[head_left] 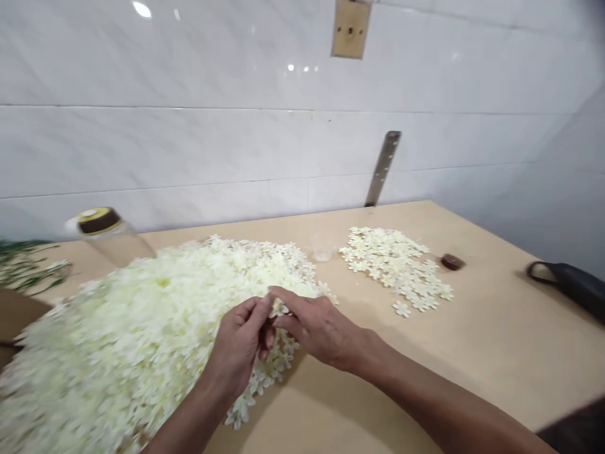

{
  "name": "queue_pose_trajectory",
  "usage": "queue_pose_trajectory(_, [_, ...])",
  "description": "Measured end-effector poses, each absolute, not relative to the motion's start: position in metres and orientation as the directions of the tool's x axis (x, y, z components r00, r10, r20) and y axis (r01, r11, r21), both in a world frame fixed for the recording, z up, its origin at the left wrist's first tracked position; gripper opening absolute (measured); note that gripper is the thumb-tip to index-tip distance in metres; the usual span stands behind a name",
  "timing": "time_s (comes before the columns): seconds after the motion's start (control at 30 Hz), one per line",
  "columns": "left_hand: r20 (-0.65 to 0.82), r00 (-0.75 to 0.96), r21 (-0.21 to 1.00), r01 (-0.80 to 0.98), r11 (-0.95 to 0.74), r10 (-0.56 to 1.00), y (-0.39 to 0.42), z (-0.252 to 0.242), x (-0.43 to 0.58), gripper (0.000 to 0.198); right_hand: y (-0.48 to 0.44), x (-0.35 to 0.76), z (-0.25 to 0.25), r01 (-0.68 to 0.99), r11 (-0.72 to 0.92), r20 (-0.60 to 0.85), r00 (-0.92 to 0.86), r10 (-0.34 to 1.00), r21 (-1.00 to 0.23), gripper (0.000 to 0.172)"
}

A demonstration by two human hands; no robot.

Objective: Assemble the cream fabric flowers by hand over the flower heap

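Observation:
My left hand point(243, 337) and my right hand point(316, 325) meet over the right edge of a large heap of cream-white artificial flowers point(142, 328). The left thumb and fingers are pinched; what lies between them is hidden. White petals of an artificial flower point(280, 308) show between my right thumb and forefinger, close against the left fingertips. To the right, a smaller spread of the same flowers point(397, 268) lies flat on the tan table point(482, 328). Just behind the hands sits a small clear plastic piece point(322, 247), too faint to name.
A clear bottle with a dark and yellow lid point(99, 221) stands behind the heap. Green stems point(35, 268) and a brown box point(19, 318) are at far left. A metal strip point(384, 167) leans on the tiled wall. A small brown object point(452, 261) and a black looped case point(571, 287) lie right.

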State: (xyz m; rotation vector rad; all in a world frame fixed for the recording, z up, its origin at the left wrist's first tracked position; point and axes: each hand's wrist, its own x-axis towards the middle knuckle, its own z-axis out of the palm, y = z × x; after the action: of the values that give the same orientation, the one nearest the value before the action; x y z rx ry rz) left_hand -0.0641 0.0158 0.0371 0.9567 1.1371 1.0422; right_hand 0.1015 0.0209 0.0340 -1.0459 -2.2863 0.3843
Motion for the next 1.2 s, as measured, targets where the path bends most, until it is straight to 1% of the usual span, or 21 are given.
queue_pose_trajectory(0.07, [-0.212, 0.128, 0.968, -0.111, 0.226, 0.969, 0.015, 0.034, -0.064, 0.048, 0.02, 0.104, 0.031, 0.576, 0.655, 0.423, -0.499, 0.756, -0.49, 0.037])
queue_pose_trajectory(0.13, [-0.193, 0.153, 0.974, -0.088, 0.208, 0.969, 0.016, 0.03, -0.063, 0.049, 0.022, 0.106, 0.03, 0.572, 0.631, 0.391, -0.497, 0.775, -0.523, 0.027])
queue_pose_trajectory(0.27, [-0.165, 0.139, 0.979, -0.093, 0.179, 0.976, 0.016, 0.024, -0.06, 0.046, 0.023, 0.108, 0.029, 0.586, 0.618, 0.384, -0.485, 0.785, -0.523, 0.019])
queue_pose_trajectory(0.33, [-0.159, 0.159, 0.977, -0.114, 0.178, 0.974, 0.014, 0.023, -0.06, 0.044, 0.024, 0.109, 0.028, 0.621, 0.617, 0.407, -0.465, 0.787, -0.484, 0.021])
queue_pose_trajectory(0.47, [-0.163, 0.218, 0.959, -0.192, 0.206, 0.962, 0.011, 0.025, -0.061, 0.039, 0.026, 0.111, 0.025, 0.689, 0.615, 0.469, -0.428, 0.772, -0.383, 0.033])
queue_pose_trajectory(0.53, [-0.168, 0.227, 0.95, -0.222, 0.219, 0.959, 0.011, 0.026, -0.062, 0.037, 0.026, 0.112, 0.025, 0.697, 0.608, 0.468, -0.422, 0.777, -0.38, 0.034])
queue_pose_trajectory(0.6, [-0.17, 0.217, 0.95, -0.225, 0.218, 0.961, 0.012, 0.027, -0.063, 0.036, 0.024, 0.112, 0.028, 0.68, 0.607, 0.432, -0.44, 0.787, -0.413, 0.03])
queue_pose_trajectory(0.67, [-0.158, 0.206, 0.962, -0.189, 0.197, 0.966, 0.014, 0.026, -0.065, 0.037, 0.021, 0.114, 0.03, 0.66, 0.601, 0.393, -0.459, 0.797, -0.45, 0.025])
queue_pose_trajectory(0.77, [-0.128, 0.207, 0.986, -0.082, 0.148, 0.97, 0.016, 0.025, -0.067, 0.038, 0.018, 0.115, 0.034, 0.642, 0.621, 0.385, -0.488, 0.783, -0.45, 0.042])
queue_pose_trajectory(0.8, [-0.112, 0.203, 0.992, -0.042, 0.123, 0.973, 0.016, 0.026, -0.068, 0.038, 0.017, 0.115, 0.035, 0.632, 0.638, 0.394, -0.502, 0.77, -0.44, 0.043])
queue_pose_trajectory(0.87, [-0.08, 0.181, 0.997, 0.036, 0.075, 0.98, 0.014, 0.027, -0.068, 0.038, 0.016, 0.115, 0.037, 0.61, 0.657, 0.385, -0.532, 0.754, -0.443, 0.034])
queue_pose_trajectory(0.97, [-0.047, 0.136, 0.994, 0.107, 0.033, 0.99, 0.009, 0.031, -0.066, 0.036, 0.015, 0.116, 0.037, 0.617, 0.634, 0.342, -0.536, 0.772, -0.465, 0.018])
queue_pose_trajectory(1.03, [-0.047, 0.129, 0.993, 0.111, 0.033, 0.991, 0.005, 0.033, -0.063, 0.034, 0.015, 0.116, 0.035, 0.638, 0.627, 0.329, -0.535, 0.778, -0.447, 0.018])
queue_pose_trajectory(1.13, [-0.074, 0.117, 0.993, 0.099, 0.063, 0.99, 0.003, 0.031, -0.059, 0.033, 0.013, 0.116, 0.028, 0.668, 0.642, 0.333, -0.549, 0.766, -0.376, 0.025])
queue_pose_trajectory(1.2, [-0.111, 0.13, 0.993, 0.064, 0.103, 0.985, 0.004, 0.029, -0.059, 0.034, 0.012, 0.114, 0.023, 0.675, 0.648, 0.338, -0.553, 0.761, -0.353, 0.028])
